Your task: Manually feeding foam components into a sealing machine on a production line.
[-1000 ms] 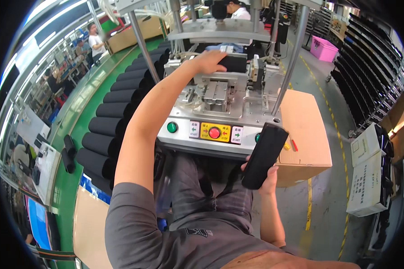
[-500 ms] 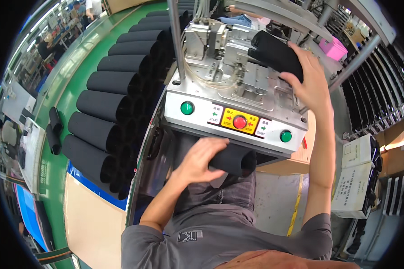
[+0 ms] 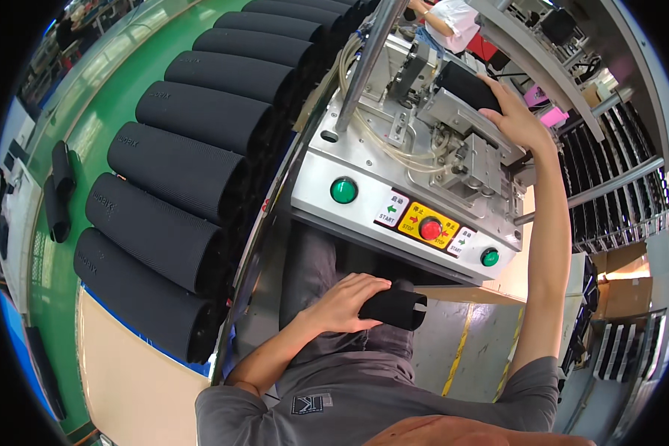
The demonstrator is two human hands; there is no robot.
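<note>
My left hand (image 3: 342, 301) is closed around a black tubular sleeve (image 3: 395, 308), held over my lap below the front of the machine. The sleeve's open end faces right, and a slot shows at its rim. At the back of the silver bench machine (image 3: 364, 162), my right hand (image 3: 519, 123) grips the end of another black sleeve (image 3: 467, 85). That sleeve lies against the metal fixture (image 3: 461, 115), which hides its lower side. Whether it is fitted over a part there, I cannot tell.
Rows of black sleeves (image 3: 178, 167) are stacked to the left. The machine's front panel carries green buttons (image 3: 343, 190) and a red button (image 3: 430, 228). A metal post (image 3: 368, 67) rises at its left. Cartons (image 3: 624, 297) and a person in white (image 3: 453, 22) are beyond.
My right hand has brought its sleeve down to the fixture at the back of the machine. My left hand has drawn its sleeve away from the machine's front edge. The view has turned.
</note>
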